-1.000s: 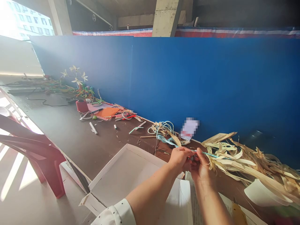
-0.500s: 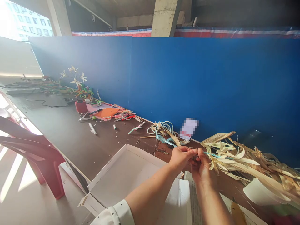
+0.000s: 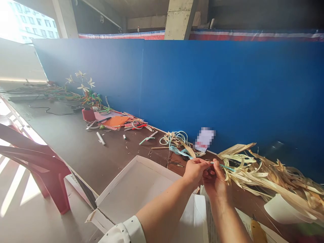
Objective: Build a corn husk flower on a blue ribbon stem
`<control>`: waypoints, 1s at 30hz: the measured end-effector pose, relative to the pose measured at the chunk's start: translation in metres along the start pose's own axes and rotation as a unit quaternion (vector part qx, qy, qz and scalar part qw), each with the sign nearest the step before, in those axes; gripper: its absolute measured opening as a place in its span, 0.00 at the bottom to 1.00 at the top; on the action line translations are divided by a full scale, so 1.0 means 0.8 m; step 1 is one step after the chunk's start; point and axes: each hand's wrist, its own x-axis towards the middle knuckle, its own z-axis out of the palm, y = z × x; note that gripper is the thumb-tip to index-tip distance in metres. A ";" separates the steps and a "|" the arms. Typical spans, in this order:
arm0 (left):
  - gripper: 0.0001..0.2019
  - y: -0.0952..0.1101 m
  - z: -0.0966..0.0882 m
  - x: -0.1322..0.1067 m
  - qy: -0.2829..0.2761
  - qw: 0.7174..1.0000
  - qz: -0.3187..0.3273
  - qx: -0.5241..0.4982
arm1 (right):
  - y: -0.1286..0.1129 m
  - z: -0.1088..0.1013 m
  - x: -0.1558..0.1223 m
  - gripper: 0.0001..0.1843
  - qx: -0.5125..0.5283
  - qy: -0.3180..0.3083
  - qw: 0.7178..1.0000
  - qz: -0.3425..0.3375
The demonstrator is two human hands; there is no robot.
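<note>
My left hand and my right hand meet above the dark table, fingers pinched together. Between them runs a thin light-blue strip that leads right into a bundle of pale dried leaf strips. Both hands are closed on the near end of that strip and bundle. Just beyond the hands lies a tangle of blue and cream strips.
An open white cardboard box sits under my left forearm. A white bowl stands at the right. Craft flowers, orange paper, pens and cords litter the far left. A red plastic chair is beside the table. A blue partition backs it.
The hands have shifted slightly; the fingers keep working the blue strip at the bundle's end. Nothing else moved.
</note>
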 end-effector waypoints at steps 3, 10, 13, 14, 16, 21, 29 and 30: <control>0.14 0.003 -0.002 0.002 0.014 1.000 0.007 0.008 | 0.004 -0.005 0.004 0.23 -0.011 -0.005 1.000 0.012; 0.10 0.013 -0.024 0.020 0.118 0.979 0.128 0.110 | 0.015 -0.009 -0.001 0.18 -0.155 -0.030 0.980 0.125; 0.08 0.011 -0.030 0.025 0.127 0.971 0.151 0.133 | 0.014 -0.001 -0.011 0.20 -0.201 -0.026 0.973 0.108; 0.08 0.010 -0.032 0.026 0.128 0.968 0.159 0.145 | 0.011 0.003 -0.014 0.21 -0.225 -0.017 0.971 0.082; 0.09 0.007 -0.034 0.028 0.134 0.960 0.178 0.171 | 0.005 0.010 -0.023 0.21 -0.282 -0.013 0.959 0.022; 0.09 0.002 -0.039 0.034 0.144 0.942 0.210 0.218 | -0.022 0.015 -0.038 0.17 -0.456 -0.059 0.854 -0.242; 0.05 -0.002 -0.026 0.022 0.033 0.911 0.322 0.255 | -0.048 0.000 0.000 0.12 -0.686 -0.117 0.463 -0.549; 0.05 -0.002 -0.025 0.021 0.029 0.908 0.329 0.257 | -0.047 -0.001 0.002 0.12 -0.699 -0.117 0.448 -0.545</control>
